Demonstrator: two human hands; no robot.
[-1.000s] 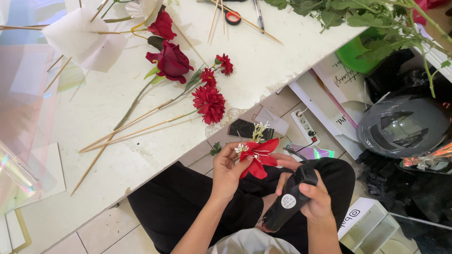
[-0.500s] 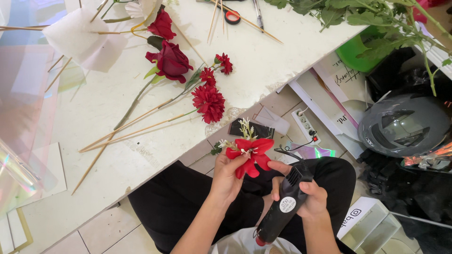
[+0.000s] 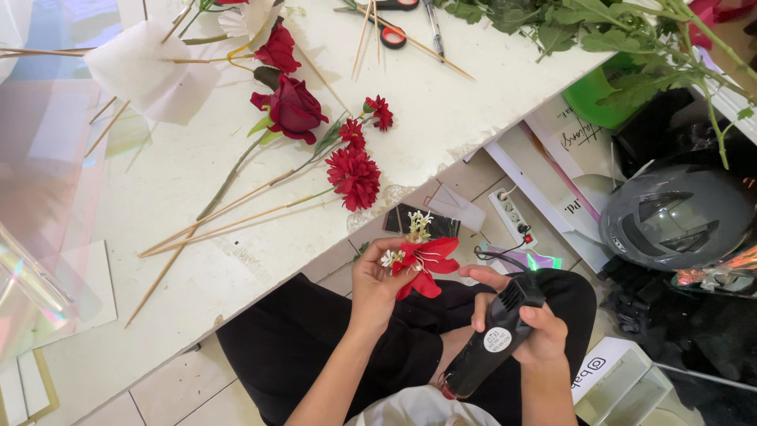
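Left hand (image 3: pixel 377 280): fingers closed around the base of a red flower (image 3: pixel 424 260), held up over the person's lap just below the table edge.
Red flower: petals spread to the right of the left hand, pale stamens showing, with a small white sprig (image 3: pixel 418 225) standing above it.
Right hand (image 3: pixel 520 323): wrapped tight around a black glue gun (image 3: pixel 493 339), index finger stretched towards the flower.
Glue gun: tilted, its upper end near the flower, its lower red-tipped end pointing down towards the lap; a thin cord loops off its top.
Gap: gun and flower are near but not touching.
Table (image 3: pixel 236 260): white, to the upper left of both hands.
On the table: a dark red rose (image 3: pixel 293 106), red carnations (image 3: pixel 355 175), and several wooden sticks (image 3: pixel 221 225) lying slantwise.
Far edge: scissors (image 3: pixel 388 31) with red handles beside green foliage (image 3: pixel 599 28).
Floor, right: a grey helmet (image 3: pixel 670 217), a white power strip (image 3: pixel 514 217), and a white box (image 3: pixel 623 379) near the right elbow.
Lap: black trousers, legs crossed on the tile floor.
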